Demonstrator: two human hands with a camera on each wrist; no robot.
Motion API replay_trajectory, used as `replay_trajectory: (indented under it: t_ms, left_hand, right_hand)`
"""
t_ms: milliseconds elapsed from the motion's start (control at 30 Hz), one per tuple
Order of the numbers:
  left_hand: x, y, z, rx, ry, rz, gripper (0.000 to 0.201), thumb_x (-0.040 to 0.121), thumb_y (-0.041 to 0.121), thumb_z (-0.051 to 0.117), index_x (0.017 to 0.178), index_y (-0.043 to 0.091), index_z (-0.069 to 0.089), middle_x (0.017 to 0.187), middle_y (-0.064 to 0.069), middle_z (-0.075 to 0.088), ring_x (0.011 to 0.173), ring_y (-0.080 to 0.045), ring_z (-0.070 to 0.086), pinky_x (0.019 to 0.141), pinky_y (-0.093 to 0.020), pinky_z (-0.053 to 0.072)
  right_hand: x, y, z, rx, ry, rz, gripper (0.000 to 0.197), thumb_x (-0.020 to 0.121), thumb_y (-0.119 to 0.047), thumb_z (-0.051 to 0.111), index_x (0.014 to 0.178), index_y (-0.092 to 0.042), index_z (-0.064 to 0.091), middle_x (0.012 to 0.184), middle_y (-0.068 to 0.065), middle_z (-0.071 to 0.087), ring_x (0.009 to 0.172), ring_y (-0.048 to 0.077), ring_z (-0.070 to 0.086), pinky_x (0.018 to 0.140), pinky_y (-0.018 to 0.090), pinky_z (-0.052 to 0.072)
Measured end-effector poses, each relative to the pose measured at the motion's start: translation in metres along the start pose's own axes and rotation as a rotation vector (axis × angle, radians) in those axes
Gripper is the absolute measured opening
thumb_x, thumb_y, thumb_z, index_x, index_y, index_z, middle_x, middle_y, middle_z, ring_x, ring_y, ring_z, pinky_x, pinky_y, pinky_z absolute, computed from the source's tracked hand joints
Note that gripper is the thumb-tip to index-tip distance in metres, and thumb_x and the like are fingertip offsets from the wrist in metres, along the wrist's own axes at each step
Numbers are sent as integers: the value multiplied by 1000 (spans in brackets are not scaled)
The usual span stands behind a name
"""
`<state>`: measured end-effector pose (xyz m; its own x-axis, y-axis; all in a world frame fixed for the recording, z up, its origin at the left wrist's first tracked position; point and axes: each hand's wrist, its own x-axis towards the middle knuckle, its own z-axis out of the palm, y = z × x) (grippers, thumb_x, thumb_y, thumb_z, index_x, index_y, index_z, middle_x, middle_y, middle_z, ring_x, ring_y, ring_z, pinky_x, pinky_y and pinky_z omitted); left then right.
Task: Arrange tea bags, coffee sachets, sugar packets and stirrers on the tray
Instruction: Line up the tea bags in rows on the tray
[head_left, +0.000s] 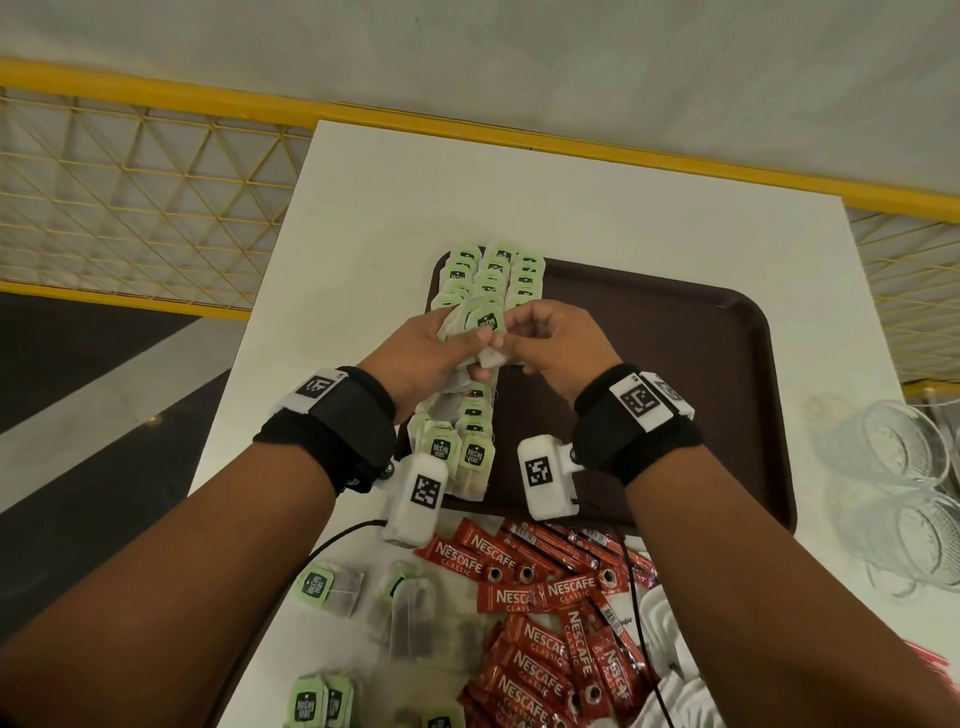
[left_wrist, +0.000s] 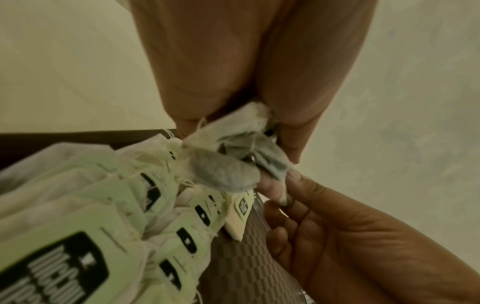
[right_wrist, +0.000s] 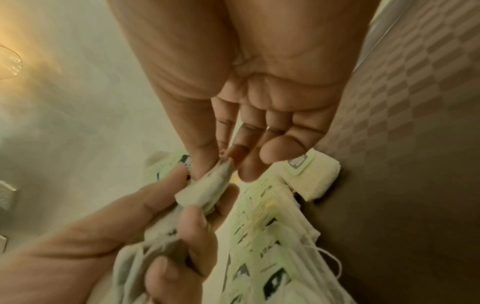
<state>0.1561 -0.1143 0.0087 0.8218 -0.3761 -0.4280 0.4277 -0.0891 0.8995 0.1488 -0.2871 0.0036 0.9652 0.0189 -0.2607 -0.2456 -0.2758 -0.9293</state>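
Loose paper tea bags with pale green tags (head_left: 332, 587) are lying nearest the viewer on the white tabletop (head_left: 395, 208), scattered beside a heap of red Nescafé coffee sachets (head_left: 540, 618). White paper sugar packets (head_left: 665, 623) are lying just right of the sachets, partly hidden by the right forearm. Clear patterned glasses (head_left: 893, 467) are standing at the right edge of the tabletop, apart from the heap.

Beyond the sachets, a dark brown rectangular plastic tray (head_left: 675, 364) is resting on the tabletop. Rows of green-tagged tea bags (head_left: 488, 275) are lying overlapped along the left side of the tray, running from its near rim to its far rim; the rest of the tray surface is showing its chequered texture.

Above the middle of these rows, both hands are meeting. The left hand (head_left: 436, 348) is curling its fingers and thumb round a small bunch of tea bags (head_left: 478, 327), gripping them with one green tag facing up. The right hand (head_left: 556, 338) is pinching the edge of one bag in that bunch between thumb and forefinger, as the right wrist view is showing; its remaining fingers are hanging loosely curled above the rows. The held bunch is lifted clear of the tray rows, though the exact gap cannot be judged.

Farther off, a yellow wire-mesh barrier (head_left: 130, 171) with a yellow top rail is running behind the tabletop.
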Motion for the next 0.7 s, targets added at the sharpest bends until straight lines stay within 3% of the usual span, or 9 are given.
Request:
replay_trajectory:
  t_ms: [100, 200, 300, 400, 600, 700]
  left_hand:
    - [-1, 0, -3, -6, 17, 10, 28, 97, 23, 59, 123, 10, 61, 92, -4, 71, 72, -14, 62, 60, -25, 53]
    - [-1, 0, -6, -23, 60, -6, 24, 98, 24, 56, 118, 9, 61, 91, -3, 68, 72, -14, 63, 65, -30, 55]
    - [-1, 0, -9, -44, 93, -24, 23, 98, 25, 56, 114, 9, 60, 93, -6, 66, 72, -16, 63, 65, -29, 53]
    - [-1, 0, -11, -45, 116, -40, 27, 99, 25, 56, 117, 6, 59, 93, -7, 66, 68, -15, 63, 61, -25, 52]
    - [-3, -1, -10, -59, 129, -65, 28, 99, 24, 55, 121, 6, 59, 96, -8, 66, 67, -15, 63, 56, -22, 52]
    - [-6, 0, -11, -70, 122, -74, 29, 99, 22, 55, 121, 4, 58, 96, -10, 65, 69, -17, 61, 57, -23, 53]
  right_hand:
    - [0, 6, -1, 28, 23, 54, 11, 84, -14, 75, 84, -13, 64, 70, -1, 65, 57, 7, 58, 51, 18, 46]
    - [0, 21, -8, 42, 132, 153, 15, 87, -14, 71, 96, -3, 67, 77, 8, 68, 56, 7, 59, 53, 19, 49]
    - [2, 37, -14, 8, 210, 261, 6, 88, -15, 70, 91, -11, 67, 81, 10, 70, 59, 9, 60, 57, 22, 52]
    - [8, 46, -11, -42, 231, 315, 12, 87, -17, 72, 84, -17, 61, 79, 8, 69, 61, 12, 62, 59, 25, 55]
    - [19, 46, 1, -90, 306, 338, 17, 83, -17, 75, 83, -15, 59, 70, 9, 69, 58, 20, 68, 65, 39, 62]
    - [23, 43, 5, -126, 324, 330, 17, 83, -19, 76, 81, -16, 58, 67, 7, 69, 55, 18, 68, 64, 39, 62]
